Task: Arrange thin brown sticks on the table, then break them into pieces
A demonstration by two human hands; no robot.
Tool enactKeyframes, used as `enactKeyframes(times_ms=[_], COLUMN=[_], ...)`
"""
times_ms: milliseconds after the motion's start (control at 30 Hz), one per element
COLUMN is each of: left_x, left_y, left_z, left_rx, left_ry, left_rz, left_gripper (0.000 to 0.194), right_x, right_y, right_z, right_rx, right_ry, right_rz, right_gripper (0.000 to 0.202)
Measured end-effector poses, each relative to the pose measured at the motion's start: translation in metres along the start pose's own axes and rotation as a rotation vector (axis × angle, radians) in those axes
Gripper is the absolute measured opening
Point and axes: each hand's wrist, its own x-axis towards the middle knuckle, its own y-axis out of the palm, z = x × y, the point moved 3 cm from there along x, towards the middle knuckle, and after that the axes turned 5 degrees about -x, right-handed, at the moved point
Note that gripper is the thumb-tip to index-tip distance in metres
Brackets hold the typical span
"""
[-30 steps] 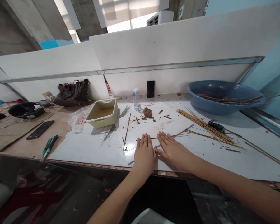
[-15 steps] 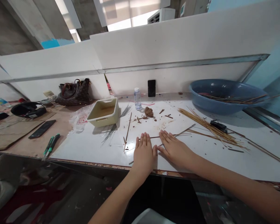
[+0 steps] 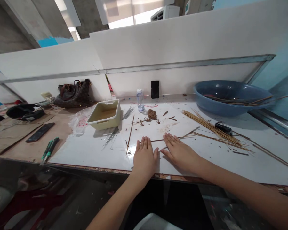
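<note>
My left hand [image 3: 145, 157] lies flat, palm down, on the white tabletop near its front edge, fingers stretched forward. Beside it my right hand [image 3: 179, 150] is also flat, its fingers angled to the left. A thin brown stick [image 3: 157, 140] runs between the two hands, its ends passing beneath the fingers. Under the hands there is also a thin grey strip [image 3: 190, 132], showing past the right fingers; most of it is covered. Farther back sits a lump of brown clay-like material [image 3: 152, 114] with crumbs around it. Another brown stick [image 3: 130, 134] rests left of my left hand.
A cream basin of brownish liquid [image 3: 88, 122] and a water bottle [image 3: 140, 101] stand behind. Right are a bundle of thin sticks [image 3: 206, 125], a black object [image 3: 223, 128] and a blue basin [image 3: 230, 108]. Cutters [image 3: 49, 149], phones and a handbag [image 3: 73, 95] lie left.
My left hand has shifted slightly left, widening the gap between the thumbs. My right hand stays nearly in place on the stick. The whole view has moved a little.
</note>
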Motion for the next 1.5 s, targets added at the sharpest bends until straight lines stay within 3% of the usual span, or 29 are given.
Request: enactKeyframes(times_ms=[167,433,700,967,1233,1500], left_x=[-0.028,0.007,-0.028,0.009,-0.028,0.017], left_y=[0.003,-0.003,0.001,-0.009,-0.014,-0.015], left_z=[0.0,0.009,0.008,0.018,0.017,0.02], left_rx=[0.017,0.01,0.013,0.011,0.021,0.04], left_ry=[0.04,-0.024,0.015,-0.048,0.005,-0.082], left_rz=[-0.015,0.013,-0.033,0.022,-0.015,0.059], left_gripper=[0.067,0.063,0.062,0.06,0.059,0.061], right_x=[-0.024,0.008,-0.024,0.016,-0.019,0.021], right_y=[0.012,-0.002,0.015,-0.003,0.01,-0.005], right_z=[0.009,-0.003,0.009,-0.01,-0.003,-0.017], right_rx=[-0.027,-0.04,-0.068,-0.009,-0.001,0.008], right_ry=[0.023,0.04,0.049,0.062,0.035,0.071], right_rz=[-0.009,0.027,-0.055,0.065,0.017,0.086], right_gripper=[0.092,0.091,0.095,0.093,0.092,0.092])
